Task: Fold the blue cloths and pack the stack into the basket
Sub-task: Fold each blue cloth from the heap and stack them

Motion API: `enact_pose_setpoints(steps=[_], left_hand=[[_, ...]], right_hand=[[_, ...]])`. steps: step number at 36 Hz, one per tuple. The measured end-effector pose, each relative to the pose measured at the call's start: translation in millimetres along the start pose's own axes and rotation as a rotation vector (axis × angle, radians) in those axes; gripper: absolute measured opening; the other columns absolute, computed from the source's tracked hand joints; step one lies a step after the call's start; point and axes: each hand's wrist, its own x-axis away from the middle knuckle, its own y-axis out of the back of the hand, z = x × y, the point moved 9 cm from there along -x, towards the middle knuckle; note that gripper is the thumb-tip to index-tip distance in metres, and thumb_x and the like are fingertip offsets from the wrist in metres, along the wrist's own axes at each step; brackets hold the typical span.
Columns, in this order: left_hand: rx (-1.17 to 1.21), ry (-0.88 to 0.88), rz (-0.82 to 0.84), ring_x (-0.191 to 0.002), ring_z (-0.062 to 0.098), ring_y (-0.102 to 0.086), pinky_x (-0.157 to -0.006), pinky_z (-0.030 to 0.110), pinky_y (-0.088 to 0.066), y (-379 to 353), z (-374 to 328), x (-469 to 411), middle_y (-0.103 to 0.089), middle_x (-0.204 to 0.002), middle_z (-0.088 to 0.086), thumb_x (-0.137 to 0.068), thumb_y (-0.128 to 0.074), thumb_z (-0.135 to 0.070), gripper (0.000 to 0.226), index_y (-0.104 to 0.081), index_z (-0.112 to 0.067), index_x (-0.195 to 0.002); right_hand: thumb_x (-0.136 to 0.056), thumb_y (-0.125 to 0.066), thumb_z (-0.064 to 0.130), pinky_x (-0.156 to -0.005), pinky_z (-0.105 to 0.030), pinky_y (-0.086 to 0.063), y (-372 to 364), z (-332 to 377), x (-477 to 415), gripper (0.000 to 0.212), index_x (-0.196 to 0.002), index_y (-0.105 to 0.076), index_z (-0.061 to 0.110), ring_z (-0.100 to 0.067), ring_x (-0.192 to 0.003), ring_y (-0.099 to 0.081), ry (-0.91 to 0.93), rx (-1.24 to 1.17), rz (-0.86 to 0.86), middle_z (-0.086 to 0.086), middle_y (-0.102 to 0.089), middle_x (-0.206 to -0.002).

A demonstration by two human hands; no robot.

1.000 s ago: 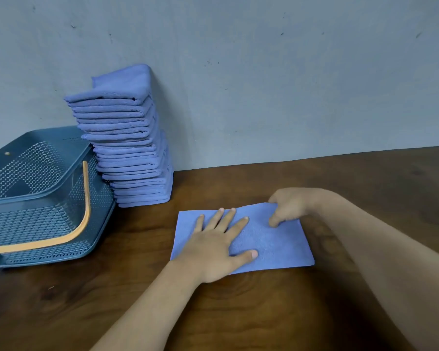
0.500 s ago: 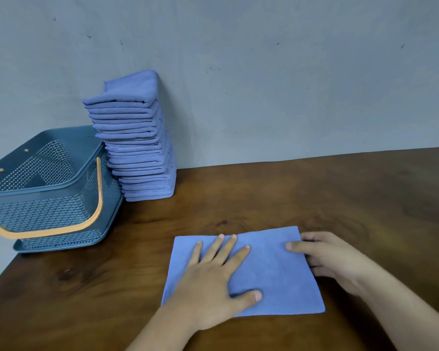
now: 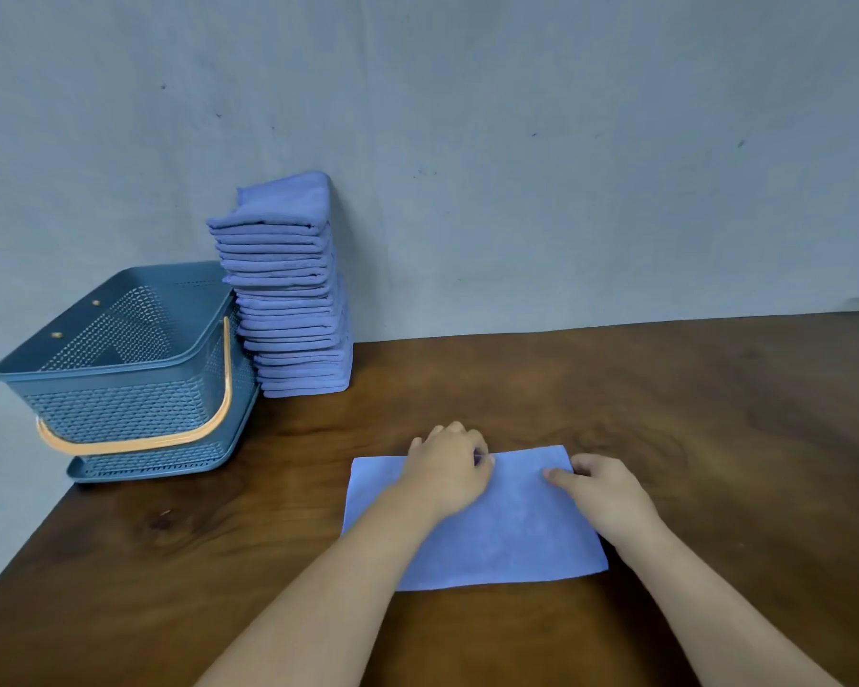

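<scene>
Both hands rest on my blue cloth (image 3: 507, 528) on the table (image 3: 665, 389): left hand (image 3: 447, 468) curled pinching its far edge, right hand (image 3: 601, 493) flat at the right corner. Soft, limp fabric; I'd grip corners.

Wooden table (image 3: 616, 389): basket (image 3: 120, 389), cloth stack (image 3: 293, 300), flat cloth (image 3: 517, 533).

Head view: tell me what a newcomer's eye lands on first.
The tall stack of folded blue cloths against the wall, beside the empty basket at the table's left. Then, near the front edge, the left hand and right hand resting on a flat cloth.
</scene>
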Motion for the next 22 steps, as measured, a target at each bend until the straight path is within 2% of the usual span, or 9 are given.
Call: enact_pose_setpoints(steps=[3,5,7,9,13,16,18,20,22], left_hand=[[0.074,0.027,0.023,-0.113,0.018,-0.052,-0.101,0.042,-0.043,-1.8,5.3,-16.3,-0.057,-0.105,-0.012,-0.097,-0.052,-0.033,0.015,-0.067,-0.031,-0.097],[0.076,0.023,0.029,-0.109,0.016,-0.052,-0.102,0.042,-0.043,-3.2,7.7,-20.7,-0.058,-0.101,-0.013,-0.093,-0.053,-0.03,0.013,-0.066,-0.03,-0.092],[0.067,0.019,0.013,-0.108,0.015,-0.052,-0.102,0.043,-0.043,-3.8,9.9,-22.2,-0.058,-0.101,-0.013,-0.094,-0.052,-0.029,0.014,-0.065,-0.03,-0.091],[0.074,0.007,-0.031,-0.106,0.016,-0.053,-0.099,0.044,-0.044,-4.5,11.7,-22.4,-0.057,-0.101,-0.013,-0.098,-0.051,-0.031,0.013,-0.063,-0.031,-0.093],[-0.009,-0.062,-0.171,-0.105,0.015,-0.052,-0.09,0.038,-0.042,-8.0,9.9,-12.7,-0.054,-0.106,-0.015,-0.107,-0.05,-0.035,0.009,-0.057,-0.031,-0.102],[-0.061,-0.086,-0.271,-0.109,0.014,-0.05,-0.095,0.038,-0.043,-6.7,6.9,-3.2,-0.054,-0.115,-0.015,-0.11,-0.047,-0.035,0.012,-0.057,-0.032,-0.113],[-0.087,-0.135,-0.303,-0.116,0.014,-0.05,-0.099,0.037,-0.041,0.0,4.3,4.9,-0.055,-0.126,-0.016,-0.11,-0.046,-0.034,0.019,-0.058,-0.033,-0.124],[-0.09,-0.243,-0.239,-0.123,0.012,-0.049,-0.104,0.034,-0.038,1.7,0.5,19.1,-0.055,-0.132,-0.019,-0.11,-0.044,-0.036,0.025,-0.058,-0.035,-0.131],[-0.099,-0.293,-0.092,-0.138,0.009,-0.042,-0.117,0.036,-0.03,-4.1,5.4,36.5,-0.05,-0.146,-0.022,-0.109,-0.04,-0.048,0.036,-0.054,-0.039,-0.142]], right_hand=[[-0.077,-0.064,0.065,-0.061,-0.041,-0.041,2.6,-0.2,5.2,0.056,-0.081,-0.057,0.01,-0.016,-0.059,-0.052,0.019,0.029,-0.036,-0.002,-0.053,-0.066],[-0.076,-0.063,0.068,-0.063,-0.041,-0.044,1.9,-2.1,5.0,0.06,-0.089,-0.063,0.01,-0.022,-0.063,-0.058,0.025,0.036,-0.026,-0.011,-0.064,-0.076],[-0.076,-0.064,0.068,-0.065,-0.041,-0.048,1.2,-3.4,4.0,0.059,-0.092,-0.066,0.011,-0.034,-0.074,-0.067,0.026,0.029,-0.018,-0.013,-0.07,-0.088],[-0.077,-0.065,0.067,-0.066,-0.043,-0.052,1.8,-0.9,4.7,0.056,-0.092,-0.069,0.013,-0.033,-0.082,-0.071,0.035,0.054,-0.028,-0.01,-0.072,-0.089],[-0.084,-0.067,0.063,-0.062,-0.041,-0.05,4.1,5.2,8.9,0.045,-0.083,-0.069,0.018,-0.027,-0.077,-0.071,0.044,0.115,-0.07,-0.004,-0.072,-0.08],[-0.087,-0.066,0.063,-0.06,-0.038,-0.048,4.7,6.8,10.9,0.045,-0.082,-0.07,0.018,-0.027,-0.074,-0.07,0.045,0.141,-0.104,-0.004,-0.071,-0.079],[-0.09,-0.066,0.061,-0.058,-0.038,-0.044,5.7,7.4,11.4,0.047,-0.079,-0.066,0.015,-0.027,-0.063,-0.064,0.043,0.149,-0.125,-0.004,-0.065,-0.069],[-0.093,-0.065,0.057,-0.056,-0.038,-0.039,6.0,8.4,11.3,0.047,-0.073,-0.059,0.016,-0.018,-0.054,-0.051,0.05,0.155,-0.14,0.002,-0.052,-0.06],[-0.097,-0.062,0.054,-0.057,-0.037,-0.038,6.0,11.2,10.9,0.042,-0.077,-0.056,0.018,-0.014,-0.056,-0.049,0.067,0.149,-0.141,0.006,-0.051,-0.061]])
